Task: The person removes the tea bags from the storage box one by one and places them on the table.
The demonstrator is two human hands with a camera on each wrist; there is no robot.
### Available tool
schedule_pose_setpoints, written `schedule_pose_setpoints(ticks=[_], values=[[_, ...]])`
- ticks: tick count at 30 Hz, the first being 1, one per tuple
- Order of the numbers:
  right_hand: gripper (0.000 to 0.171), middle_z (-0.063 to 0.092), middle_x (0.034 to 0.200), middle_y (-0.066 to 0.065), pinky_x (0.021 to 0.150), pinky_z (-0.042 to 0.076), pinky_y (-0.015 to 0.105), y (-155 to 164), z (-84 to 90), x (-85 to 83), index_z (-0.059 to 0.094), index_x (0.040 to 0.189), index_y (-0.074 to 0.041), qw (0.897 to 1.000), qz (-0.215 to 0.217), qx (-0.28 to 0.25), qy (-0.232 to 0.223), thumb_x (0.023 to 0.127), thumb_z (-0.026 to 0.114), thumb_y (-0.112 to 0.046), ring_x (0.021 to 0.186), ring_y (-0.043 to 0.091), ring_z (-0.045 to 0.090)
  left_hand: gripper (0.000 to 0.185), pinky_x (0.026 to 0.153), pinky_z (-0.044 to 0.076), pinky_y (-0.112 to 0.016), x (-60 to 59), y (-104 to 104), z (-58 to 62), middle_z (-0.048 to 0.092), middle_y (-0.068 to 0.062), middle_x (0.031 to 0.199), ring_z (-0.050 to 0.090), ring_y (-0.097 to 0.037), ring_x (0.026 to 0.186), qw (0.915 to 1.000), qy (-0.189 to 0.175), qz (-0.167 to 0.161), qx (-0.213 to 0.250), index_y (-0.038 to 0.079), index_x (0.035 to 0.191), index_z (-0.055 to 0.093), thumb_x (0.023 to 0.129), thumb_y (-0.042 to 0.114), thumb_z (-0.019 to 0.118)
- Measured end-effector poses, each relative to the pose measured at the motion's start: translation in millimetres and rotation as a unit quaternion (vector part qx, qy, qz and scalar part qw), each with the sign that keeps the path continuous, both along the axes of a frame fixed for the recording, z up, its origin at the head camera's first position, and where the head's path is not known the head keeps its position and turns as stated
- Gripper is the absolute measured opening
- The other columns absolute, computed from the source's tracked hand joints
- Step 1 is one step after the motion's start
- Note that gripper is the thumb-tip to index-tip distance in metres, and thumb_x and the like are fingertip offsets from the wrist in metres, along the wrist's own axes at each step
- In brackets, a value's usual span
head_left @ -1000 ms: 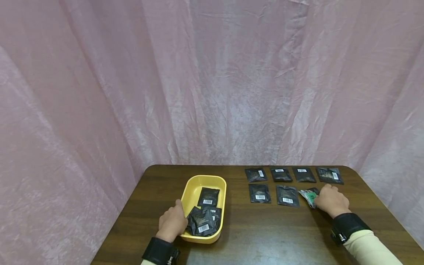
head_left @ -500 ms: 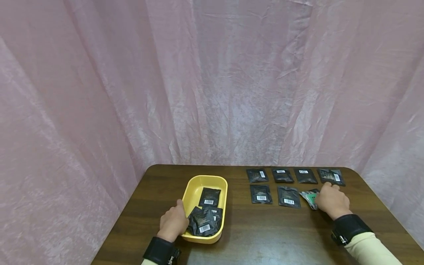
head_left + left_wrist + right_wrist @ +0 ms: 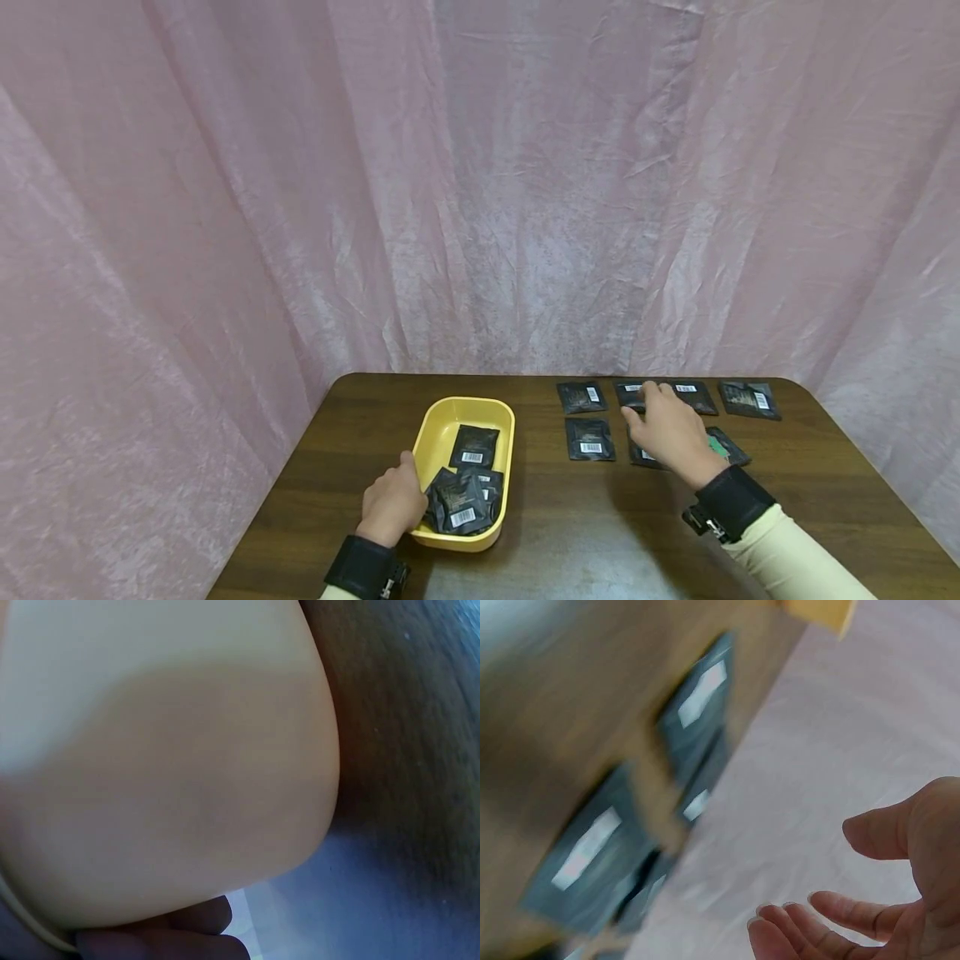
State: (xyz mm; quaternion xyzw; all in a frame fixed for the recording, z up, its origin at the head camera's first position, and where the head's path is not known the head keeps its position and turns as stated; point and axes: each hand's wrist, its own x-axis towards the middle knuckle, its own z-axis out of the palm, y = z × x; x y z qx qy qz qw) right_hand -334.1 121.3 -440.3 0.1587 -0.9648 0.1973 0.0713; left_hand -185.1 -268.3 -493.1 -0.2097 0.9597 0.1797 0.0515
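Observation:
My left hand [image 3: 392, 500] grips the left side of a yellow plastic tub [image 3: 467, 543], thumb along the rim. In the left wrist view the tub's wall [image 3: 187, 787] fills most of the picture, with fingertips [image 3: 169, 945] showing below it. Several flat black sachets [image 3: 459, 504] with white barcode labels lie inside. My right hand [image 3: 667, 433] passes over the sachets on the table, empty. The right wrist view shows the hand [image 3: 911, 892] with thumb and fingers apart. Beneath it lie a partly hidden sachet [image 3: 639, 454] and one with a green patch [image 3: 731, 447].
More black sachets stand in two rows at the table's back right, among them a front-left one [image 3: 588, 439], a back-left one [image 3: 581, 397] and a back-right one [image 3: 749, 400]. A pink curtain [image 3: 480, 208] hangs behind the wooden table [image 3: 570, 533].
My right hand has let go of the green-patched sachet, which now lies flat in the front row, and moved left. The left hand and tub have stayed put.

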Motion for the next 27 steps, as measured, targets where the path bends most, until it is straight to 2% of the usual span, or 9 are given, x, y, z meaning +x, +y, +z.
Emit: schedule_pose_setpoints(ticks=[3, 8, 13, 20, 27], values=[[0.050, 0.067, 0.117, 0.027, 0.063, 0.054, 0.047, -26, 8.7, 7.5, 0.062, 0.134, 0.004, 0.999, 0.040, -0.010, 0.025, 0.101, 0.070, -0.032, 0.081, 0.034, 0.068, 0.048, 0.064, 0.047, -0.043, -0.3, 0, 0.9, 0.063, -0.014, 0.087, 0.060, -0.027, 0.072, 1.0000, -0.005, 0.001, -0.002, -0.001, 0.130, 0.052, 0.089, 0.010, 0.076], [0.055, 0.068, 0.128, 0.021, 0.085, 0.058, 0.053, -70, 20.3, 24.1, 0.062, 0.142, -0.003, 0.994, 0.103, -0.012, 0.046, 0.100, 0.073, -0.035, 0.107, 0.037, 0.070, 0.049, 0.064, 0.048, -0.043, -0.6, 1, 2.7, 0.064, -0.014, 0.088, 0.060, -0.028, 0.073, 1.0000, -0.009, 0.001, -0.004, -0.001, 0.131, 0.052, 0.090, 0.010, 0.076], [0.058, 0.069, 0.128, 0.014, 0.096, 0.057, 0.051, -113, 19.6, 42.8, 0.063, 0.143, -0.007, 0.985, 0.166, -0.019, 0.042, 0.096, 0.078, -0.038, 0.116, 0.034, 0.068, 0.049, 0.063, 0.047, -0.043, 0.1, 2, 3.9, 0.064, -0.014, 0.088, 0.060, -0.028, 0.072, 0.9999, -0.009, 0.000, -0.008, -0.002, 0.130, 0.052, 0.089, 0.010, 0.076], [0.064, 0.067, 0.138, 0.010, 0.101, 0.057, 0.046, -161, 12.1, 66.4, 0.063, 0.145, -0.009, 0.963, 0.271, 0.007, 0.008, 0.094, 0.080, -0.044, 0.125, 0.028, 0.066, 0.049, 0.063, 0.047, -0.042, 1.3, 1, 3.8, 0.064, -0.014, 0.087, 0.060, -0.027, 0.072, 1.0000, -0.001, -0.004, -0.007, -0.002, 0.130, 0.053, 0.089, 0.010, 0.076], [0.073, 0.066, 0.146, 0.006, 0.108, 0.055, 0.040, -191, 2.9, 83.0, 0.060, 0.151, -0.017, 0.933, 0.350, 0.082, -0.007, 0.091, 0.079, -0.055, 0.133, 0.024, 0.064, 0.047, 0.063, 0.049, -0.046, 3.5, -1, 3.8, 0.067, -0.014, 0.088, 0.062, -0.027, 0.072, 0.9997, 0.009, -0.016, -0.015, -0.001, 0.126, 0.054, 0.087, 0.011, 0.078]])
